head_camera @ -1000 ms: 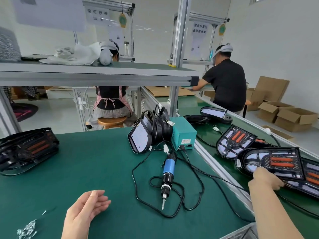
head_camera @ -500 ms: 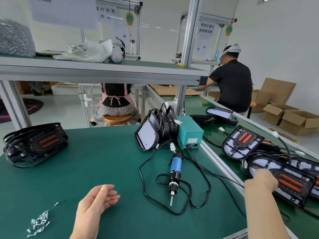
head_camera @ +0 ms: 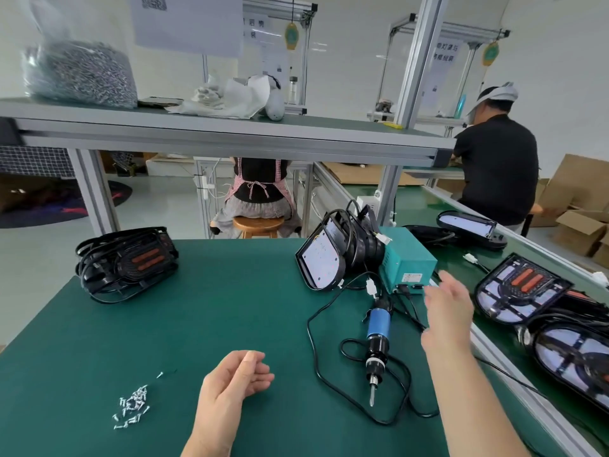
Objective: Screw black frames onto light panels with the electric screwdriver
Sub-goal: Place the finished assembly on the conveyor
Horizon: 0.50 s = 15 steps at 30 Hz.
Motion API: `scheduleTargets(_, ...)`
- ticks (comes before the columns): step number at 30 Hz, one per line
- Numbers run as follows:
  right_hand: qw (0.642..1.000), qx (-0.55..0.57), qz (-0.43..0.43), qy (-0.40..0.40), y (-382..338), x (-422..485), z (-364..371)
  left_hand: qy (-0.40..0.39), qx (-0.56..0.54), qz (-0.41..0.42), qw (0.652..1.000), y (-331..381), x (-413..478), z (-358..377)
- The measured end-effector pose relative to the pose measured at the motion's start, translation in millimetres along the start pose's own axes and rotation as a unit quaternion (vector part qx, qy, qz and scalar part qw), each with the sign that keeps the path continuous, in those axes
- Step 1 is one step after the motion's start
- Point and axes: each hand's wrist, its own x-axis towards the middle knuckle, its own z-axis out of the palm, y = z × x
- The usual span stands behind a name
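left grip (head_camera: 235, 380) loosely curled, empty; right grip (head_camera: 448, 311) aloft, fingers spread, blurred

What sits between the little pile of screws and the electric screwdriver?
In the head view, the person's left hand, fingers loosely curled and empty, plus a loop of black cable.

I see the electric screwdriver (head_camera: 377, 338) lying flat right of centre, blue-bodied, its bit pointing toward the bottom edge, with black cord looped around it. A stack of black frames (head_camera: 128, 262) with orange strips sits at middle left. White light panels (head_camera: 321, 258) stand tilted on edge above the screwdriver. Framed panels (head_camera: 520, 291) lie at the right edge.
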Motion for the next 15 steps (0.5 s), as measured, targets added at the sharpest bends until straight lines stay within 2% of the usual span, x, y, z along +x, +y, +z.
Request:
scheduleTargets(3, 0.989, -0.102, -0.049, -0.095, 15.9, -9.0, 49.8, -0.005, 0.011, -0.002, 1.0, -0.5, 0.1, -1.3)
scheduleTargets(6, 0.966, -0.189, -0.088, -0.153, 25.4, -7.2, 85.1, -0.009, 0.017, -0.004, 1.0, -0.6, 1.2, -3.1)
scheduleTargets(11, 0.9, -0.353, -0.206, -0.15, 25.2, 9.8, 134.6, -0.011, 0.021, -0.007, 1.0, -0.3, 2.6, -3.5)
scheduleTargets(15, 0.879, -0.41, -0.216, -0.113, 23.2, 26.1, 158.6, -0.009, 0.031, -0.007, 0.999, 0.4, 3.1, -1.8)
